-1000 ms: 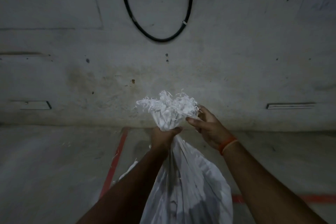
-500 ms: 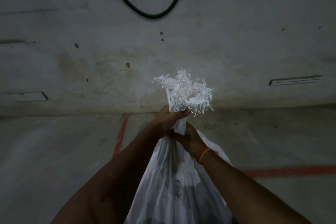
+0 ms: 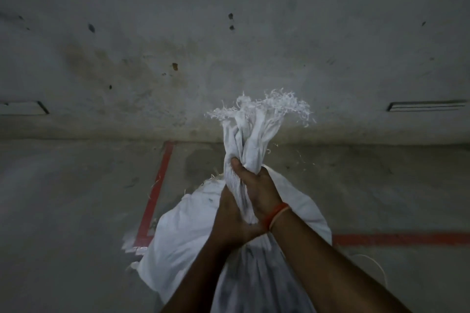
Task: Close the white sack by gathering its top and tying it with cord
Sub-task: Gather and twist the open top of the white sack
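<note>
White sack (image 3: pixel 183 236) stands on the floor (image 3: pixel 76 211), body low, gathered neck (image 3: pixel 244 150) running up and away to a frayed top. Right hand (image 3: pixel 256 190) wraps the neck high; left hand (image 3: pixel 229 218) wraps it just below, the two touching, both curled tight round the fabric. A thin pale cord (image 3: pixel 376 265) lies on the floor to the right, well apart. Judgement: the right hand is nearer the cord; the left should hold the neck.
</note>
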Demonstrator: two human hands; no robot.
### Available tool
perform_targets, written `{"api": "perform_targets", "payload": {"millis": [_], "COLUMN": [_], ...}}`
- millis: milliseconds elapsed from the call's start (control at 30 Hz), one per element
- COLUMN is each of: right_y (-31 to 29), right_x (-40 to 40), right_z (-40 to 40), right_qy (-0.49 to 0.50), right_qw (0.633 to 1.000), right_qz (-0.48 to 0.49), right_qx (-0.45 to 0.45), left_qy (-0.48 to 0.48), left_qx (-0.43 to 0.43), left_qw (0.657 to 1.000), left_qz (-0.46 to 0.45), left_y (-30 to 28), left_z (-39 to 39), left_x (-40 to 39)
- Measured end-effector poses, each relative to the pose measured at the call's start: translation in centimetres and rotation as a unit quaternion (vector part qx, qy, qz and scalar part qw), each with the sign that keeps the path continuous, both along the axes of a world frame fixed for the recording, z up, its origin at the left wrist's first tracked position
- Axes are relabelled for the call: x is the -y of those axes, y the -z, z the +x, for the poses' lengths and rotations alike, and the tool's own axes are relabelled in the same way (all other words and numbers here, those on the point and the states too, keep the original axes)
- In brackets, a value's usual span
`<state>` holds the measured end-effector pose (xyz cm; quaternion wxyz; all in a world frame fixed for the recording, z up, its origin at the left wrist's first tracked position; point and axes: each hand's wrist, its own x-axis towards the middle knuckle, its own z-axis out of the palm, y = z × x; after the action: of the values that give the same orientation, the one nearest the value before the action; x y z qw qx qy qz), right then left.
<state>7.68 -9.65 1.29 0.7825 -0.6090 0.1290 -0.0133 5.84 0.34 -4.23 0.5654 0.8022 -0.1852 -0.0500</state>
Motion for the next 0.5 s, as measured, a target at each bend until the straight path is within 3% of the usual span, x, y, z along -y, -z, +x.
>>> {"api": "perform_targets", "payload": {"millis": [100, 200, 333, 400, 500], "right_y": [0.4, 0.8, 3.7, 6.5, 9.6], "right_x": [0.0, 0.8, 3.7, 5.6, 7.4], "right_z": [0.4, 0.3, -2.9, -5.0, -5.7], "right_qy": [-0.001, -0.041, -0.112, -0.122, -0.154], "right_qw": [1.0, 0.995, 0.978, 0.965, 0.923], "right_qz": [0.0, -0.083, -0.151, -0.218, -0.351], "right_qx": [0.006, 0.03, 0.086, 0.08, 0.043], "left_qy": [-0.113, -0.207, -0.23, -0.233, -0.238], "left_qx": [-0.046, -0.071, -0.115, -0.1, -0.157], "left_qw": [0.992, 0.975, 0.961, 0.962, 0.947], "left_qz": [-0.043, -0.038, -0.098, -0.105, -0.15], "left_y": [1.3, 2.7, 3.9, 4.2, 4.7], "left_z": [0.8, 1.7, 3.2, 4.2, 5.6], "left_x": [2.2, 3.3, 3.2, 3.3, 4.0]}}
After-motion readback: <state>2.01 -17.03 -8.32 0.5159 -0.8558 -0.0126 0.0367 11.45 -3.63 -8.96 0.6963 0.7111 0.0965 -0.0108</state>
